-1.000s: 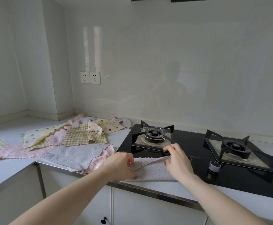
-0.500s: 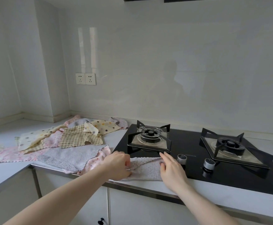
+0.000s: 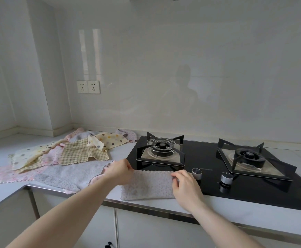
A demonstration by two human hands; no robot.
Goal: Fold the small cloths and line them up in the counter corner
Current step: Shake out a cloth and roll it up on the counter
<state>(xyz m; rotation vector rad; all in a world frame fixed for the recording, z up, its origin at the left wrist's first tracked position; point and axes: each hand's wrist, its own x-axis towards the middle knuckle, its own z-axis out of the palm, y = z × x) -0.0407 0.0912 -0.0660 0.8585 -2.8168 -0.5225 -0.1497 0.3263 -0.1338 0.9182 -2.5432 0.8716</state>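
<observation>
A small pale grey-pink dotted cloth (image 3: 148, 185) lies folded into a flat rectangle at the counter's front edge, partly over the black hob. My left hand (image 3: 120, 170) pinches its far left corner. My right hand (image 3: 184, 183) holds its right edge with curled fingers. To the left, several unfolded cloths lie spread toward the counter corner: a large grey one (image 3: 69, 173), a beige checked one (image 3: 80, 154), a cream one with coloured dots (image 3: 110, 139), a second cream dotted one (image 3: 29, 155) and a pink one (image 3: 1, 176).
The black glass hob (image 3: 208, 154) has a left burner (image 3: 161, 149), a right burner (image 3: 250, 158) and two knobs (image 3: 197, 173) just right of my right hand. A double wall socket (image 3: 88, 87) sits above the corner. White cabinet doors (image 3: 146, 233) are below the counter edge.
The top layer of the dotted cloth was brought down and now lies flat as a rectangle. Both hands have shifted to its far corners, and the view has come closer.
</observation>
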